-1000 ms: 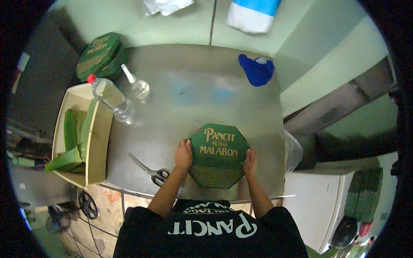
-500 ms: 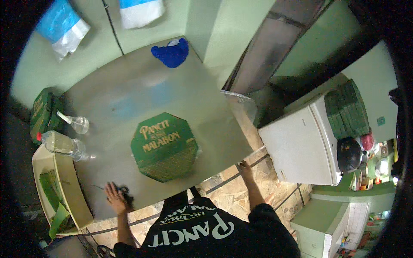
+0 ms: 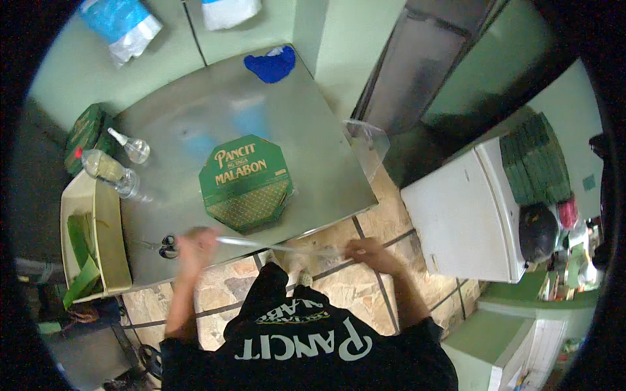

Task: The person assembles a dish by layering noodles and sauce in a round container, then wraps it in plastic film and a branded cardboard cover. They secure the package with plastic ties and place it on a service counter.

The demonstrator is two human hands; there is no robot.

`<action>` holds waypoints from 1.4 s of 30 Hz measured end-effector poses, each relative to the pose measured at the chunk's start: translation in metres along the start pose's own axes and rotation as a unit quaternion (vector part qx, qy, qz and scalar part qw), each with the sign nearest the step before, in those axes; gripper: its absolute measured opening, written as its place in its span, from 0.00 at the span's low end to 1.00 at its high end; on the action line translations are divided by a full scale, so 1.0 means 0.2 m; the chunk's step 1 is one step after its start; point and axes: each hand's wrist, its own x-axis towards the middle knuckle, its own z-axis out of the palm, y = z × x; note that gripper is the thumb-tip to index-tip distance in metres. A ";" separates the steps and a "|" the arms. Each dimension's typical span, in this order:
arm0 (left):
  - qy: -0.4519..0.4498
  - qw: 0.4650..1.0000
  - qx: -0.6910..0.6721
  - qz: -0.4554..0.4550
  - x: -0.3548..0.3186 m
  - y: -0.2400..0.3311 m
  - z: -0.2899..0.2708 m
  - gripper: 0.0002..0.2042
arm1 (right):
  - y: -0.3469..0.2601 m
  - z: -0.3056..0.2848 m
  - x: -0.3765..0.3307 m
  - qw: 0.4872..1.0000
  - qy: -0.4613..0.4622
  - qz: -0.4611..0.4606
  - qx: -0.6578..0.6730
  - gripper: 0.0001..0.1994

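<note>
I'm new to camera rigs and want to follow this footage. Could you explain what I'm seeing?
There is no machine here: a person works bare-handed. A wide fisheye camera worn on the head looks down. The left hand and right hand hold a thin pale strip stretched between them; blur hides what it is. On the metal table lie a green octagonal box, scissors beside the left hand, and a blue cloth-like item at the far edge. Clear bottles are at left, near a cream tub holding green leaves.
</note>
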 end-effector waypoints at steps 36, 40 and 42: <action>-0.117 0.992 -0.019 -0.035 0.70 -0.88 0.25 0.10 | 0.50 -0.24 1.36 0.956 0.074 0.142 -0.245 0.09; -0.096 0.994 -0.025 -0.045 0.49 -0.88 0.25 0.11 | 0.56 -0.16 1.24 0.961 0.055 0.132 -0.238 0.08; -0.092 0.994 -0.028 -0.053 0.44 -0.89 0.27 0.11 | 0.62 -0.14 1.22 0.971 0.055 0.094 -0.215 0.09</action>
